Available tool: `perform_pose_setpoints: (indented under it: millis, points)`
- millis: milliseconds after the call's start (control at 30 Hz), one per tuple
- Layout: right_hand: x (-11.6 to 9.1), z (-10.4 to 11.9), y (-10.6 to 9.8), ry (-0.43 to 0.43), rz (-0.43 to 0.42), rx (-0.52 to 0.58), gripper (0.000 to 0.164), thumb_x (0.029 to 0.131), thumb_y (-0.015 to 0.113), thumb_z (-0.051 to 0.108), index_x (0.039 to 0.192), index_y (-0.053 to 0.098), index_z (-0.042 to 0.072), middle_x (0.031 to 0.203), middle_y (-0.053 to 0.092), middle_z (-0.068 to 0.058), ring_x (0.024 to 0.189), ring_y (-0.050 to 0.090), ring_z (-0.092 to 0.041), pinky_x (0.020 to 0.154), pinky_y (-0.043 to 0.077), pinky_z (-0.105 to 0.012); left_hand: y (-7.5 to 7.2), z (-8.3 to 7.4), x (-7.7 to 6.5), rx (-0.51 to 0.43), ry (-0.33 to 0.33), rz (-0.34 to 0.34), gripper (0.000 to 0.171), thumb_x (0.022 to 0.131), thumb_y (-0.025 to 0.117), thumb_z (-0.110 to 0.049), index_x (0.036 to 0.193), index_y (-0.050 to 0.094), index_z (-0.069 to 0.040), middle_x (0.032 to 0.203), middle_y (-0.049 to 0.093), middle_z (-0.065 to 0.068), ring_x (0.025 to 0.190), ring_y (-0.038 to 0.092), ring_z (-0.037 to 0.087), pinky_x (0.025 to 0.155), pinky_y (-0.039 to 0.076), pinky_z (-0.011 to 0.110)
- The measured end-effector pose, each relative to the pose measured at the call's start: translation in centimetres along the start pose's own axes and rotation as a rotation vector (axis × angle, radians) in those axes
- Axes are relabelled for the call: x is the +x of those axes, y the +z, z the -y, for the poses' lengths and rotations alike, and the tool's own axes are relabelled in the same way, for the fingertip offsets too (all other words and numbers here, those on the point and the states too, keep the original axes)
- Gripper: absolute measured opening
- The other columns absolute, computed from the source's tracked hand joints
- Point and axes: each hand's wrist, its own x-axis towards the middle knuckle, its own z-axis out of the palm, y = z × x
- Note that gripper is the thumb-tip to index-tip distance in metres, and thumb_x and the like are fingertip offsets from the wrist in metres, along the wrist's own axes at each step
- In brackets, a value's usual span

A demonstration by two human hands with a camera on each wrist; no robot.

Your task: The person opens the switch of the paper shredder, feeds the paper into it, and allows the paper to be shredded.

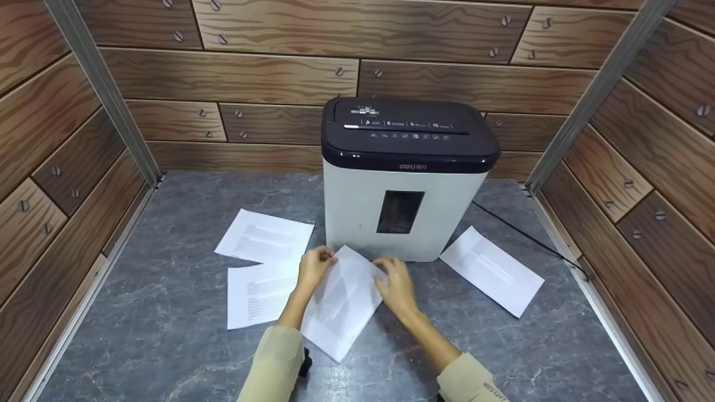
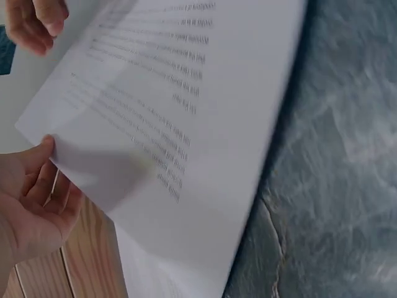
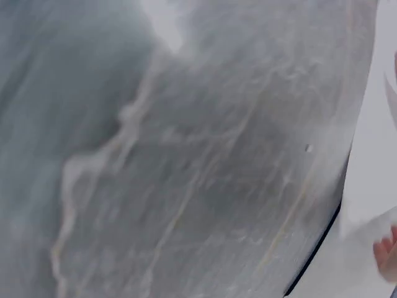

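A printed sheet (image 1: 341,307) lay slantwise at the lower centre of the frame, its upper corner raised against the front of a paper shredder (image 1: 354,204) or just before it; which of the two could not be told. The left hand (image 1: 316,267) pinched the sheet by its upper left edge, the thumb on the printed face and the other fingers bent behind, as the left wrist view showed. The right hand (image 1: 395,285) was at the sheet's right corner with its fingers loosely bent and released; in the left wrist view its fingertips appeared just off the paper, with nothing between them. Both arms came up from the bottom of the frame in pale sleeves (image 1: 276,357).

The shredder stood right of centre, upright, with a white body, a dark lid (image 1: 413,142) and a dark window (image 1: 400,212) in its front. At left of centre lay an upper left sheet (image 1: 268,237), and below it a lower left sheet (image 1: 260,296) that reached to the left forearm. A right-hand sheet (image 1: 497,273) lay aslant beside the shredder's base, and a black cord (image 1: 525,231) ran past it toward the right edge. All rested on a grey marbled counter (image 1: 162,312), enclosed by wood-patterned walls (image 1: 268,78) with metal posts (image 1: 103,84) at the corners.
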Motion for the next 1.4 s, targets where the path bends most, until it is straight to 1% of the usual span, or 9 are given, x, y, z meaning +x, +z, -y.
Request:
perform_pose_setpoints:
  millis: [100,200,367,533,700,867,1000,1267,1400]
  points:
    - [0.3,-0.3,-0.8,0.266,-0.077,0.196,0.037,0.075,0.068,-0.003,0.109,0.056,-0.004,0.106,0.056,-0.021,0.101,0.052,-0.035,0.087,0.042,-0.045,-0.3,-0.5,-0.1,-0.092,-0.044,-0.063,0.006,0.079,0.070,-0.002,0.080,0.065,0.002,0.073,0.065,0.009,0.069,0.062,0.023,0.062,0.050,0.033]
    - [0.3,-0.9,-1.3,0.491,-0.054,0.451,0.039,0.081,0.063,0.000,0.116,0.049,-0.011,0.110,0.054,-0.027,0.100,0.053,-0.035,0.086,0.044,-0.046,-0.6,-0.9,-0.1,-0.168,-0.087,-0.099,0.007,0.079,0.070,-0.004,0.082,0.066,0.002,0.073,0.065,0.008,0.068,0.061,0.021,0.061,0.049,0.030]
    - [-0.1,-2.0,-1.2,0.640,0.003,0.710,0.023,0.087,0.057,0.001,0.104,0.053,-0.013,0.092,0.060,-0.017,0.080,0.059,-0.020,0.077,0.051,-0.039,-0.6,-1.5,-0.1,-0.278,-0.151,-0.137,0.009,0.080,0.069,-0.003,0.086,0.066,0.004,0.075,0.065,0.008,0.070,0.060,0.020,0.060,0.047,0.026]
    - [0.1,-2.2,-1.5,0.657,-0.057,0.729,0.014,0.087,0.058,0.001,0.095,0.057,-0.010,0.083,0.062,-0.008,0.073,0.059,-0.012,0.072,0.053,-0.032,-0.3,-1.9,0.0,-0.328,-0.199,-0.148,0.010,0.081,0.069,-0.004,0.087,0.066,0.003,0.078,0.066,0.008,0.073,0.061,0.020,0.063,0.048,0.026]
    - [1.1,-1.2,-2.9,0.665,-0.125,0.690,0.017,0.088,0.057,-0.002,0.098,0.056,-0.015,0.084,0.063,-0.015,0.072,0.058,-0.014,0.072,0.053,-0.034,-0.4,-2.7,0.0,-0.361,-0.195,-0.132,0.012,0.083,0.067,-0.005,0.091,0.066,0.004,0.083,0.066,0.011,0.078,0.062,0.022,0.067,0.051,0.029]
    - [2.0,-0.4,-4.7,0.581,-0.169,0.567,0.016,0.087,0.057,-0.005,0.096,0.057,-0.018,0.083,0.061,-0.026,0.064,0.056,-0.013,0.059,0.050,-0.023,-0.7,-3.9,-0.1,-0.396,-0.168,-0.115,0.014,0.085,0.064,-0.004,0.094,0.066,0.006,0.088,0.066,0.014,0.083,0.063,0.024,0.070,0.052,0.030]
    - [2.4,-0.7,-5.5,0.533,-0.188,0.475,0.016,0.088,0.059,0.000,0.096,0.060,-0.014,0.086,0.062,-0.024,0.068,0.057,-0.015,0.057,0.046,-0.018,-0.9,-5.1,-0.1,-0.416,-0.155,-0.131,0.013,0.084,0.065,-0.003,0.093,0.067,0.006,0.087,0.066,0.014,0.082,0.063,0.023,0.068,0.052,0.027]
    - [3.6,-0.3,-7.5,0.477,-0.226,0.460,0.015,0.088,0.058,-0.001,0.096,0.059,-0.013,0.088,0.062,-0.020,0.076,0.062,-0.032,0.064,0.053,-0.024,-1.4,-7.6,-0.2,-0.436,-0.130,-0.178,0.012,0.083,0.066,-0.004,0.092,0.068,0.003,0.084,0.067,0.011,0.075,0.063,0.020,0.062,0.053,0.027]
    - [4.1,0.3,-8.7,0.440,-0.247,0.488,0.014,0.088,0.057,-0.004,0.095,0.058,-0.015,0.087,0.062,-0.020,0.075,0.063,-0.026,0.068,0.054,-0.030,-1.7,-8.8,-0.2,-0.445,-0.109,-0.187,0.011,0.084,0.066,-0.005,0.092,0.069,0.002,0.085,0.067,0.009,0.075,0.062,0.018,0.064,0.053,0.025]
